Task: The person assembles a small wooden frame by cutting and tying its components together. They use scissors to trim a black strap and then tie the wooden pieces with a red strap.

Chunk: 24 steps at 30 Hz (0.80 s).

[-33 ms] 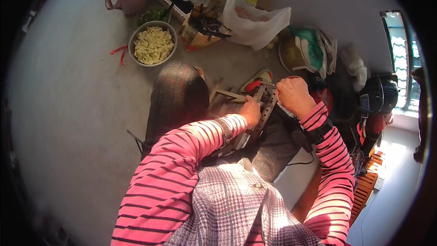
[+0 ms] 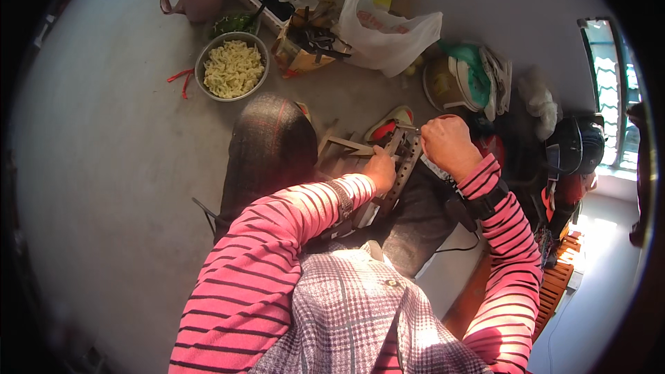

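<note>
With the frame (image 2: 350,145) between your knees (image 2: 275,125), handling is under way, remainder unclear: left grip (image 2: 379,170) curled on it, right grip (image 2: 450,145) fisted beside the perforated bar's (image 2: 407,174) far end, contents hidden.

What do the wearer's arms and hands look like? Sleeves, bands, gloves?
Both sleeves, left and right, are long, pink, with thin dark stripes. The left hand and right hand are bare, no gloves. Left wrist: narrow dark band, textured. Right wrist: wider black band, over the sleeve. Finer band details too small to tell.
</note>
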Tool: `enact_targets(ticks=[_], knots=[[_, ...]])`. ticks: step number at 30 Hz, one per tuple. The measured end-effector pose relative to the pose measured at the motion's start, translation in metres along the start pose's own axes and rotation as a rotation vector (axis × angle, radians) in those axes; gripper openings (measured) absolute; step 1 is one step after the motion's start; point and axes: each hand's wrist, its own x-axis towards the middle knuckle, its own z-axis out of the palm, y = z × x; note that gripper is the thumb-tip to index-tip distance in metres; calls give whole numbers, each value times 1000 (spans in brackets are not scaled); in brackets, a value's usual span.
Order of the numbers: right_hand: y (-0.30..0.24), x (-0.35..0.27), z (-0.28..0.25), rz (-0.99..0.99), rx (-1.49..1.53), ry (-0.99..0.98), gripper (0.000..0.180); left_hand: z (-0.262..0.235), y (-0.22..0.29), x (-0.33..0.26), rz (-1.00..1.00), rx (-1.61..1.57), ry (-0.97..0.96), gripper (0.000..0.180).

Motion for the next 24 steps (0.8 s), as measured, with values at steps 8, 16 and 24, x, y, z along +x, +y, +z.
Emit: enact_targets(ticks=[8, 16, 24], knots=[[-9, 24, -37, -40, -46, -204, 4, -5, 0, -1, -4, -42, -5, 48], [-14, 48, -40, -94, -83, -255, 6, -5, 2, -2, -24, -46, -24, 53], [-27, 74, -37, -159, -167, -398, 11, -8, 6, -3, -76, -19, -65, 56]])
